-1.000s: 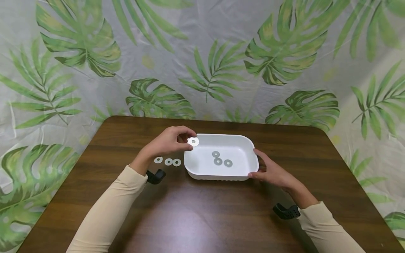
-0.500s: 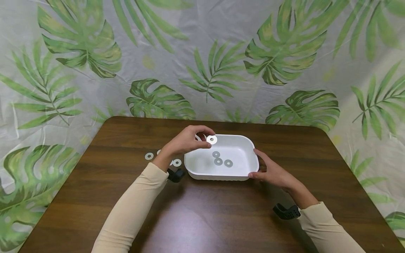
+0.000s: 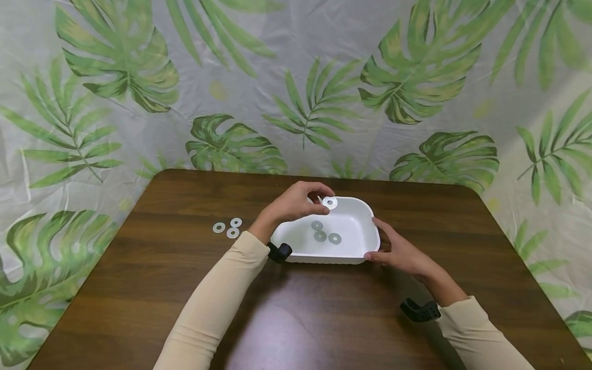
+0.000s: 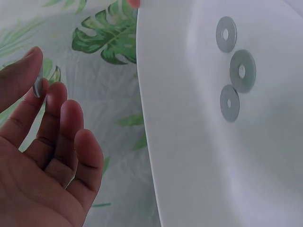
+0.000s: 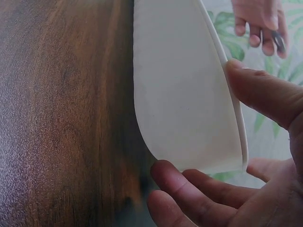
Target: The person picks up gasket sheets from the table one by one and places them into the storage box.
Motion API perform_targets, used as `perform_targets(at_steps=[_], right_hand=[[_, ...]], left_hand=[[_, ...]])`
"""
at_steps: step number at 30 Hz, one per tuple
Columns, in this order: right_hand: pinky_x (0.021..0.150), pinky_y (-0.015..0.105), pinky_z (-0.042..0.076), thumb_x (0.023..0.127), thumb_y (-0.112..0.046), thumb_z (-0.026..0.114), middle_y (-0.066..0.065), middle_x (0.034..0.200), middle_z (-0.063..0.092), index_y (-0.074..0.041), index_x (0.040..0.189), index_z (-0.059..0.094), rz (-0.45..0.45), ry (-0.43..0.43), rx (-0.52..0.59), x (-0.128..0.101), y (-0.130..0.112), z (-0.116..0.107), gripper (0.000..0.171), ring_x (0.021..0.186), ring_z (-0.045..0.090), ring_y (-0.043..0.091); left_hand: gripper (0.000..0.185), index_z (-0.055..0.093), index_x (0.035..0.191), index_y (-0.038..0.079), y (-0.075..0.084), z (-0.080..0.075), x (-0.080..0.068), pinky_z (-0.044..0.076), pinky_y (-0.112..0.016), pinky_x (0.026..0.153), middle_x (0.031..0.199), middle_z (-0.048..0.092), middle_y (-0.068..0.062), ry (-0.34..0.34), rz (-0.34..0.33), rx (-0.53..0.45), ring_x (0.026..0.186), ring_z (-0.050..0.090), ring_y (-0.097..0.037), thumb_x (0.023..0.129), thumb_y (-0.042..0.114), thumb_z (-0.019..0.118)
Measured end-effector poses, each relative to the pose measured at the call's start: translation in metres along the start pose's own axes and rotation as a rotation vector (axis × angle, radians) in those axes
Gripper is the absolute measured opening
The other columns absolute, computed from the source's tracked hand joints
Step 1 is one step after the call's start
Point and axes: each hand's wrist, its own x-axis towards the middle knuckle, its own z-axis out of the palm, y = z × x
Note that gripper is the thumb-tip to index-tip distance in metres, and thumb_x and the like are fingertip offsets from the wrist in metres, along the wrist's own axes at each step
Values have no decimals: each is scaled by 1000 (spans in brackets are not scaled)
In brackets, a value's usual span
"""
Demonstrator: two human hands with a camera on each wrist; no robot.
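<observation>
Between thumb and index finger, my left hand [image 3: 296, 202] pinches a flat metal washer [image 3: 330, 203] over the white dish [image 3: 351, 252]. Seen edge-on in the left wrist view, that washer [image 4: 38, 87] has the other fingers loosely bent beside it. Inside the dish, three grey washers [image 3: 335, 238] lie flat on the bottom, close together. My right hand [image 3: 402, 252] holds the dish by its right end. The right wrist view shows its thumb [image 5: 258, 87] on the rim and fingertips [image 5: 170, 175] against the outer wall.
Three more washers [image 3: 233, 233] lie on the brown wooden table [image 3: 296, 318], left of the dish and beyond the left forearm. A leaf-patterned cloth [image 3: 319, 77] hangs behind the table. Each wrist wears a black band [image 3: 420, 310].
My left hand has moved right with the washer, from the dish's left edge to over its far middle. The washers on the table now show beside the forearm. My right hand stays put.
</observation>
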Motion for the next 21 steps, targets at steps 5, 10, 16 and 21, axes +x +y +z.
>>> perform_targets(at_steps=[5, 10, 16, 21], right_hand=[[72, 39, 55, 91, -22, 73, 36, 151, 30, -11, 160, 0, -5, 5, 3, -1, 1, 0, 101, 110, 63, 37], [74, 38, 55, 91, -21, 73, 37, 152, 29, -10, 160, 0, -12, 6, -8, 0, 2, 0, 101, 114, 62, 41], [77, 37, 54, 91, -23, 73, 37, 152, 29, -10, 159, 0, -4, 8, -27, 1, 1, -1, 101, 116, 61, 43], [77, 38, 54, 91, -23, 73, 37, 153, 28, -10, 159, -1, -5, 5, -21, 0, 3, -1, 101, 117, 60, 44]], left_hand=[[35, 69, 121, 11, 1, 5, 5, 49, -20, 77, 110, 68, -6, -14, -11, 1, 93, 63, -16, 87, 13, 75], [35, 69, 120, 11, 1, 7, 6, 49, -19, 77, 109, 68, -6, -15, -12, 8, 92, 64, -15, 86, 13, 75], [35, 69, 119, 10, 0, 8, 8, 48, -19, 77, 108, 68, -7, -15, -2, 3, 92, 64, -16, 85, 12, 75], [34, 69, 119, 10, 2, 11, 11, 48, -20, 78, 109, 67, -8, -19, -15, 2, 94, 64, -19, 85, 11, 75]])
